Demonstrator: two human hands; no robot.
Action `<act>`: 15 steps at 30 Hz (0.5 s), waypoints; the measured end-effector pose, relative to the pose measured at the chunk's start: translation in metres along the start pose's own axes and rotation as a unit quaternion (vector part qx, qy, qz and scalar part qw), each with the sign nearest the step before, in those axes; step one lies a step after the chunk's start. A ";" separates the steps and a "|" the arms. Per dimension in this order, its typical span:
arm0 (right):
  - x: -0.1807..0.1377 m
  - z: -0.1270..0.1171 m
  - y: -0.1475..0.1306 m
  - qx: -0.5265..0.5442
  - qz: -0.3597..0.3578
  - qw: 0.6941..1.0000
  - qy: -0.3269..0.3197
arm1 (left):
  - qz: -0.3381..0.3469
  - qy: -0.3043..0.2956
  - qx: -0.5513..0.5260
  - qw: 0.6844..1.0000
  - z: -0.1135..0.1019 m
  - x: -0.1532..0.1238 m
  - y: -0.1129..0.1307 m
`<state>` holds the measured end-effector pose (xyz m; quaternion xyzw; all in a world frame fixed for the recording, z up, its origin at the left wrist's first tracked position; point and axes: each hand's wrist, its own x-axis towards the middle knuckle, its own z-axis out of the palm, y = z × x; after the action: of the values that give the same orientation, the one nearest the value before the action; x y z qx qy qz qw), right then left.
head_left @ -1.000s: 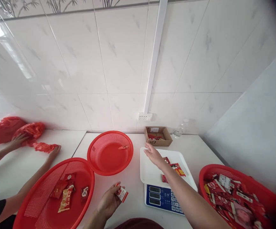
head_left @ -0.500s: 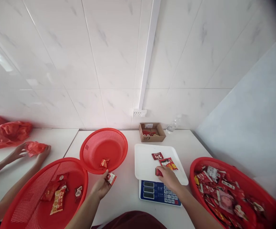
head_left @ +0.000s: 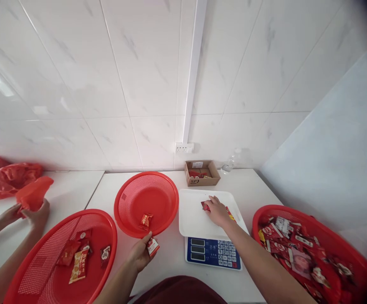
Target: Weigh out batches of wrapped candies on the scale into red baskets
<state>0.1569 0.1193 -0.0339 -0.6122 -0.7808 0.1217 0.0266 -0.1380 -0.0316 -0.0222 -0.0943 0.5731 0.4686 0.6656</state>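
Note:
My left hand (head_left: 140, 253) is closed on a red-and-white snack packet (head_left: 152, 247), its fingertips at the near rim of a round red basket (head_left: 174, 207). One orange-red snack packet (head_left: 146, 220) lies inside that basket. My right hand (head_left: 216, 211) is over the white tray (head_left: 191, 219) of a weighing scale, fingers closed around a dark red snack packet (head_left: 205, 206). Partly hidden beneath that hand is a red-and-yellow packet (head_left: 231, 214). The scale's blue keypad panel (head_left: 213, 253) faces me; its displays show no readable digits.
At right, a large red basket (head_left: 256, 219) holds many packets. A left basket (head_left: 113, 240) holds several. Behind the scale stand a cardboard box (head_left: 204, 181) and a clear bottle (head_left: 230, 162). Another person's hands (head_left: 37, 215) hold a red plastic bag (head_left: 36, 192) near more red bags (head_left: 14, 179).
My right hand has moved away from me across the tray to the packets. The small basket has shifted right along with my left hand. The other person's red bag has been opened out.

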 end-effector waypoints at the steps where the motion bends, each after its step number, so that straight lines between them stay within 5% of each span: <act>1: 0.002 0.001 0.001 -0.004 -0.004 1.000 -0.010 | -0.005 -0.003 0.006 1.000 0.000 -0.002 -0.003; 8: 0.010 0.001 0.001 0.091 0.051 0.994 -0.009 | -0.014 -0.017 0.010 1.000 -0.003 -0.012 -0.013; 12: 0.020 -0.009 -0.024 0.186 0.060 0.981 -0.008 | -0.021 -0.021 0.010 1.000 -0.004 -0.009 -0.014; 15: 0.031 -0.026 -0.056 0.434 0.004 0.901 -0.015 | -0.021 -0.023 0.007 0.999 -0.005 -0.007 -0.014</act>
<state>0.1009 0.1412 0.0006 -0.5412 -0.6487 0.4576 0.2772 -0.1305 -0.0464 -0.0238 -0.0905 0.5587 0.4527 0.6890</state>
